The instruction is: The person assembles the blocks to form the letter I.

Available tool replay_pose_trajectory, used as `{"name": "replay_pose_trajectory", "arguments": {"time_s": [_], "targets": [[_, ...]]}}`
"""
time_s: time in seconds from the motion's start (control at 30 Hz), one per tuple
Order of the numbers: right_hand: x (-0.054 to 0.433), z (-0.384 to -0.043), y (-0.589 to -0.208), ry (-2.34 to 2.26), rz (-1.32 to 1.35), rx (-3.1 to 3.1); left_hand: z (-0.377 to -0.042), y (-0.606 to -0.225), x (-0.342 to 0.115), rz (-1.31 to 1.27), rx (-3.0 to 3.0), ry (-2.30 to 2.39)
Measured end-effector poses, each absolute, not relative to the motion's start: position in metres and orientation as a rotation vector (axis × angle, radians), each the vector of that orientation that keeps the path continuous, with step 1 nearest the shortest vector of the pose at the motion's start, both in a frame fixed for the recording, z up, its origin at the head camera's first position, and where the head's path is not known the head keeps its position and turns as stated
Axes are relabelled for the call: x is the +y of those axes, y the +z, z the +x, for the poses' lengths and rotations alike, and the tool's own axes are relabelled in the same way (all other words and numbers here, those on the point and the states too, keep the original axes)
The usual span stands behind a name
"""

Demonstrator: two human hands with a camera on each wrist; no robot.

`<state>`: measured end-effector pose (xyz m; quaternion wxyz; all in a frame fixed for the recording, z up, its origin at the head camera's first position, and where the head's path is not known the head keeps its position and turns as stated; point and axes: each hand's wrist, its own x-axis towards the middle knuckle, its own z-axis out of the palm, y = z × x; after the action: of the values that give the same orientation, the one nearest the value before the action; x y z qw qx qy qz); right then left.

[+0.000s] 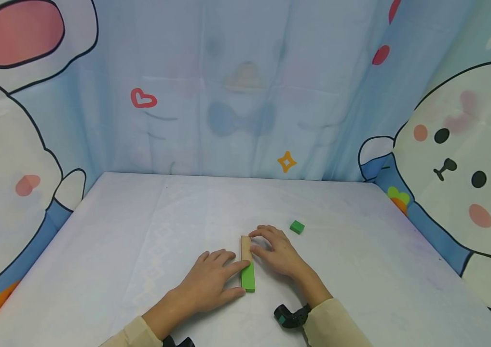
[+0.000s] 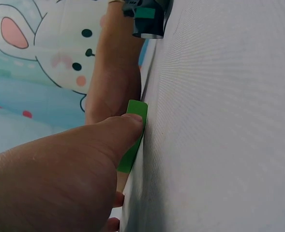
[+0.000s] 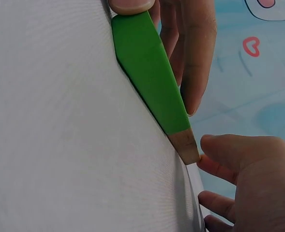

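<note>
A green rectangular block (image 1: 248,279) and a plain wooden block (image 1: 246,246) lie end to end in one line on the white table. My left hand (image 1: 212,282) holds the green block, thumb at its near end and index finger by the joint with the wooden one. In the left wrist view, the thumb lies against the green block (image 2: 131,157). My right hand (image 1: 278,253) is at the right side of the wooden block, thumb and index finger curved beside its far part. In the right wrist view, those fingertips meet the edge of the wooden block (image 3: 185,146).
A small green block (image 1: 297,227) sits apart on the table (image 1: 176,217), beyond my right hand. Black wrist devices (image 1: 291,316) are worn on both wrists. A blue curtain (image 1: 245,96) with cartoon animals hangs behind and beside the table.
</note>
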<state>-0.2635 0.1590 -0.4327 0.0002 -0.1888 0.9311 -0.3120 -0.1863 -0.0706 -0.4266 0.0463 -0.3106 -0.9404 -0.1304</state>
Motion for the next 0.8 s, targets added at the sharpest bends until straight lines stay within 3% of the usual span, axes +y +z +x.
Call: {"name": "replay_pose_trajectory", "arguments": {"time_s": [0.8], "targets": [[0.1576,-0.2658,-0.4349,-1.049,-0.502,2.931,-0.1877,-0.4287,-0.0714,-0.936,-2.888,-0.406]]}}
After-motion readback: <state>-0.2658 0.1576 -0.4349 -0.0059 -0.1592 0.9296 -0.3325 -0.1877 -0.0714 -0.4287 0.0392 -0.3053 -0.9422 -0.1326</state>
